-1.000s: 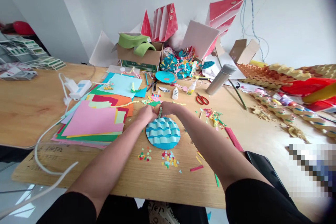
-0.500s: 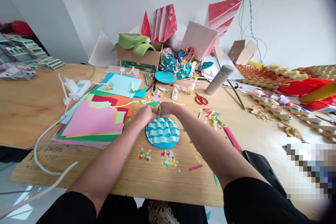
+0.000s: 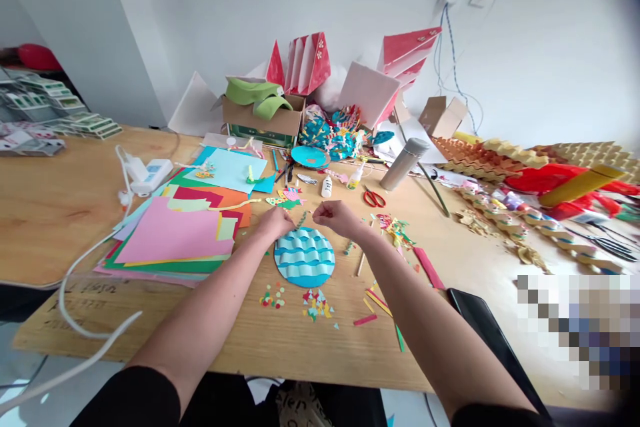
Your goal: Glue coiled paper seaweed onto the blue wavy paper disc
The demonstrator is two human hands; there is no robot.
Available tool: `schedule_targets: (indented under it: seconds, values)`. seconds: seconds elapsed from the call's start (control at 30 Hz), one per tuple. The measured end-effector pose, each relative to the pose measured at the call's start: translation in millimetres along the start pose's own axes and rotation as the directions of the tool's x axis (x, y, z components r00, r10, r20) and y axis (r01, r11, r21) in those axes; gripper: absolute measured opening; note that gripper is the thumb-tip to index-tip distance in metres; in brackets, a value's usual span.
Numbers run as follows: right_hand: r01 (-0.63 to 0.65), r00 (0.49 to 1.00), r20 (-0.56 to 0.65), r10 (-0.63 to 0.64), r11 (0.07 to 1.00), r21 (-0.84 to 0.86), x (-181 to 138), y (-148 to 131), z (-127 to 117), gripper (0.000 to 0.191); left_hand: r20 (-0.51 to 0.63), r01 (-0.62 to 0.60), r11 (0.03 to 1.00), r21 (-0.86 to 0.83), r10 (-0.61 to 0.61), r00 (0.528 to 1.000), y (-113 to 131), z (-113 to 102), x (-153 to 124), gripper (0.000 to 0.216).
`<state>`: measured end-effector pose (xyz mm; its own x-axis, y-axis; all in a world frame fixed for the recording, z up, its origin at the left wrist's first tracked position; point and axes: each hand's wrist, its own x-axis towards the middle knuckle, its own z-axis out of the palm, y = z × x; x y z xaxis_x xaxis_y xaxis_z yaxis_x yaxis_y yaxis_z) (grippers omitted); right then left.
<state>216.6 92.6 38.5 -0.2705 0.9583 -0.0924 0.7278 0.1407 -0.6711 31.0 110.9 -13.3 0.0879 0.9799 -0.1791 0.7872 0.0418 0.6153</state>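
Observation:
On the table in front of me lies a round blue disc (image 3: 304,280) covered with rows of wavy light-blue paper strips. A thin twisted green paper strip (image 3: 302,219) stands out at its far edge. My left hand (image 3: 277,221) is at the disc's upper left edge, fingers pinched together close to the twisted strip; what they grip is hidden. To the right of the strip and apart from it, my right hand (image 3: 338,215) hovers with its fingers curled together. Whether anything small is between them does not show. Paper fish (image 3: 291,196) lie just beyond the hands.
Coloured paper sheets (image 3: 173,233) are stacked at left. Paper dots (image 3: 272,296) and small cut pieces (image 3: 318,305) lie nearest me. Beyond are glue bottles (image 3: 327,187), red scissors (image 3: 374,197) and a steel flask (image 3: 404,165). A black phone (image 3: 493,327) lies at right.
My right hand has let go of the twisted green strip and drawn away to the right. My left hand stays by the disc's edge. The view has tilted up slightly.

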Motion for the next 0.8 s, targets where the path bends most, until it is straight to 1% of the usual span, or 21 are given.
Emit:
schedule_targets:
  seconds: [0.03,0.1,0.23,0.33,0.5,0.67,0.8]
  values:
    - [0.008,1.0,-0.03,-0.005,0.997,0.078,-11,1,-1,0.007,0.0,-0.005,1.0,-0.016,0.005,1.0,-1,0,0,0.009]
    - [0.006,0.999,-0.05,0.0,0.993,0.12,-33,2,-2,0.004,0.002,-0.018,0.999,-0.048,0.018,1.0,-2,0,1,0.009]
    - [-0.033,0.996,-0.084,0.033,0.999,-0.003,-72,3,3,0.009,-0.006,-0.042,0.994,-0.104,0.041,0.999,-7,1,4,0.009]
    - [-0.038,0.993,-0.117,0.03,0.997,-0.063,-88,3,7,0.011,-0.015,-0.054,0.988,-0.142,0.052,0.999,-10,4,7,0.009]
    - [-0.003,0.99,-0.138,-0.009,0.996,-0.087,-95,-2,10,0.012,-0.025,-0.084,0.974,-0.208,0.081,0.996,-13,6,11,0.012]
    - [0.039,0.987,-0.153,-0.054,0.994,-0.104,-89,-10,11,0.014,-0.038,-0.108,0.961,-0.254,0.101,0.994,-16,5,13,0.014]
    - [0.074,0.981,-0.17,-0.091,0.992,-0.104,-83,-9,12,0.014,-0.072,-0.115,0.956,-0.269,0.099,0.993,-18,5,14,0.014]
